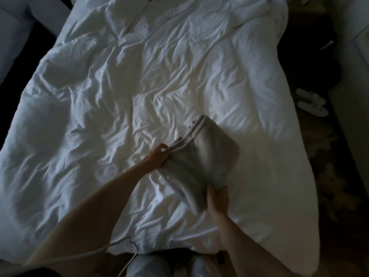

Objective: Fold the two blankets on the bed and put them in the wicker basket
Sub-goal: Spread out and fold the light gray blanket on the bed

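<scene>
The grey blanket [201, 162] lies on the bed [119, 86], already folded into a thick, compact bundle on top of the crumpled white cover. The left hand [157, 155] pinches the layered edges at one side of the bundle, so its grip is closed on the stacked hems; the fingers go partly under the cloth there. The right hand [217, 199] takes the near corner, with the thumb on top and the fingers hidden below, so this grip also looks closed on the blanket. Between the two grips the bundle rises a little from the bed, and beyond the left grip a small white label [184, 127] shows beside the striped edge. The cloth looks soft, plush and rather light, and I think it will sag or unfold if it is held at one side only. The loose hems are the weak place, so it seems best to keep them squeezed together and to support the fold from below with the other hand. The wicker basket is not in view, and a second blanket I cannot find here. Some pale slippers [312, 103] lie on the dark floor, well beyond the right grip.
</scene>
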Action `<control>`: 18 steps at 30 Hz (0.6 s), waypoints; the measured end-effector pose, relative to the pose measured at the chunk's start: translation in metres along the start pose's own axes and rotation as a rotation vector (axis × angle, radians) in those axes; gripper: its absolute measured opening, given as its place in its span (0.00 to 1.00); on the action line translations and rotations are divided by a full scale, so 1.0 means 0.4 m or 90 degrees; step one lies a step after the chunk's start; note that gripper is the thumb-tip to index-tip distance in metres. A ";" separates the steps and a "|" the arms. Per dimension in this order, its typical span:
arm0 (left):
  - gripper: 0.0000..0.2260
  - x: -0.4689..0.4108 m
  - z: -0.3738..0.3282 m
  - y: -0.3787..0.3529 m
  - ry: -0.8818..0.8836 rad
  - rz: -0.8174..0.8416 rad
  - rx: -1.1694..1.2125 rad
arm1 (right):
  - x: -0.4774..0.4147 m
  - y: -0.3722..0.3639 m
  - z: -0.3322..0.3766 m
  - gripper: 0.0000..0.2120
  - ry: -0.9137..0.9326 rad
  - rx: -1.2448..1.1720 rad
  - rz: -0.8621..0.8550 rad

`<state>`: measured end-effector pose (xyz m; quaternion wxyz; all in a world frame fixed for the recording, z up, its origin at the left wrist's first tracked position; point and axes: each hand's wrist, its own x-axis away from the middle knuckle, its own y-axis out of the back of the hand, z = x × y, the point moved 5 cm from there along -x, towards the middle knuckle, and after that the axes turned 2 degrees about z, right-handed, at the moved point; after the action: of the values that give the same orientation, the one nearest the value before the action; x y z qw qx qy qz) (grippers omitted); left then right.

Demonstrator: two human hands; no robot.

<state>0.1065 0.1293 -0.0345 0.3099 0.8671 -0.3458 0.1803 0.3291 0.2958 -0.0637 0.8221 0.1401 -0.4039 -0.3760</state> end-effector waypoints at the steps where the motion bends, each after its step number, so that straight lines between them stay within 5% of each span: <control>1: 0.06 -0.010 0.007 0.006 -0.014 -0.001 -0.029 | 0.014 -0.002 -0.021 0.22 -0.025 0.000 0.021; 7: 0.14 -0.016 0.023 0.017 0.009 -0.139 -0.201 | -0.018 0.086 0.060 0.33 0.081 0.000 -0.081; 11: 0.31 0.000 0.066 -0.013 0.159 -0.031 -0.162 | -0.080 0.120 0.208 0.36 0.242 0.191 -0.138; 18: 0.24 -0.040 0.104 -0.006 0.193 -0.032 -0.124 | -0.298 -0.005 0.380 0.53 0.293 0.367 0.163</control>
<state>0.1010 0.1110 -0.0747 0.4457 0.8042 -0.2890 0.2668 0.1642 0.3927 -0.0350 0.8583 0.3947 -0.3122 -0.1004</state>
